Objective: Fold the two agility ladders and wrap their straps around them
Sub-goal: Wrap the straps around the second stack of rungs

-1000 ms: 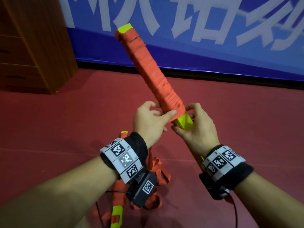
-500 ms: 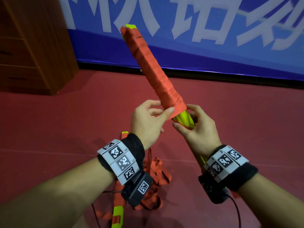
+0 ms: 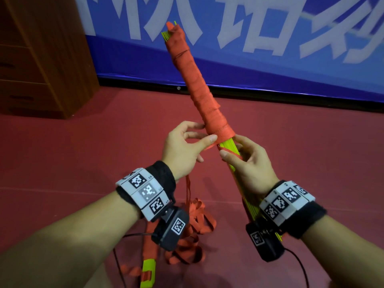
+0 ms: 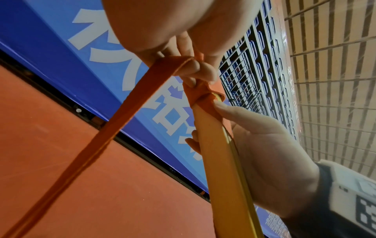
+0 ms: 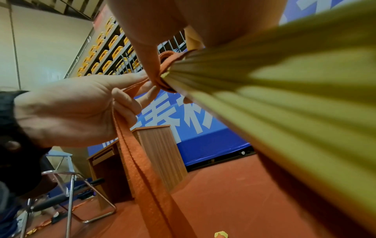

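Left hand [image 3: 182, 148] pinches strap [image 4: 114, 122], right hand [image 3: 247, 161] grips first ladder [image 3: 195, 86], mostly wrapped; second ladder [image 3: 148, 271] on floor looks untouched, strap loose.

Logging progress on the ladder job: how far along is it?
Roughly halfway. The held ladder bundle is strap-wrapped from its top down to the hands. In hand: left hand pinches the orange strap, right hand grips the bare yellow rungs. Left: that lower stretch, plus the second ladder loose on the floor.
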